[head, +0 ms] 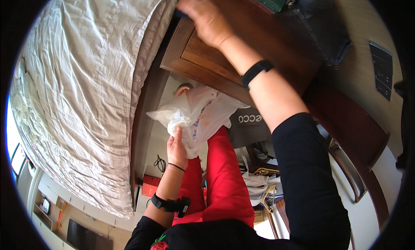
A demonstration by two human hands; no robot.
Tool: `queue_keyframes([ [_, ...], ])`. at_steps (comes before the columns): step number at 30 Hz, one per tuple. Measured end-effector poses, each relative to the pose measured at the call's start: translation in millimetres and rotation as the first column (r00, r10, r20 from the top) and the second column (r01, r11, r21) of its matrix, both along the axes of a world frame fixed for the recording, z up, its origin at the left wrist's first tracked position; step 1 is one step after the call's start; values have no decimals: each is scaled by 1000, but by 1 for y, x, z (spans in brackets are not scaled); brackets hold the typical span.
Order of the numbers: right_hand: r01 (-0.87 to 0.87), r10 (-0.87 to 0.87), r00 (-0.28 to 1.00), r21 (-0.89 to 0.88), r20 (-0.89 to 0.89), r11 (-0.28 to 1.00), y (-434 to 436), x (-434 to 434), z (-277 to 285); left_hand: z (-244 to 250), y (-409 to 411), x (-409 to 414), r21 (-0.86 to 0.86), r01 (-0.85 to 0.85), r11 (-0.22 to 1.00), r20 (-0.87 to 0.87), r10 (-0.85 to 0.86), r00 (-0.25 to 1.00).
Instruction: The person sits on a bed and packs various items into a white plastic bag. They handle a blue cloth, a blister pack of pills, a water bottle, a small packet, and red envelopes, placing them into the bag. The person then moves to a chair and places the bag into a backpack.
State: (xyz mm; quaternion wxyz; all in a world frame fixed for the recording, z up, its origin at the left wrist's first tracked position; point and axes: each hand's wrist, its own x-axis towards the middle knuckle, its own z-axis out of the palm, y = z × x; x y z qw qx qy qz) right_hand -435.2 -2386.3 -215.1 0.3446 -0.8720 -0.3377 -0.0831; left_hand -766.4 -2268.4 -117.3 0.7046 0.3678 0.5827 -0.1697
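My left hand [177, 149] grips a thin, translucent white plastic bag [210, 117] with coloured print. Its thumb presses on a bunched white part near the mouth of the bag. The bag hangs in front of my legs. My right hand [207, 20] is stretched out over the corner of a dark wooden nightstand [210, 55], close to the bed's edge. Motion blurs its fingers, and something dark lies by the fingertips, so I cannot tell whether they hold anything.
A bed with a pale, wrinkled cover [90, 78] runs along the left. At right stand a dark red wooden chair [350, 120] and a grey bag [248, 123] bearing writing. A red box [150, 185], a black cable [159, 163] and piled clothes [254, 185] lie low near my legs.
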Motion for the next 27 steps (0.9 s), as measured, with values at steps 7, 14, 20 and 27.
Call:
queue_keyframes([
  [7,130,-132,991,-108,-13,986,14,-41,-6,-16,15,-2,11,-135,991,27,135,991],
  [14,-220,201,904,-6,-377,976,13,-156,19,-11,23,7,44,-146,988,44,144,989],
  [20,743,-752,634,-128,-179,657,-130,-136,39,-15,32,-15,46,-94,995,25,93,995],
  [27,441,-490,854,-258,-172,860,0,-134,33,-13,28,-13,60,-40,997,-8,41,999],
])
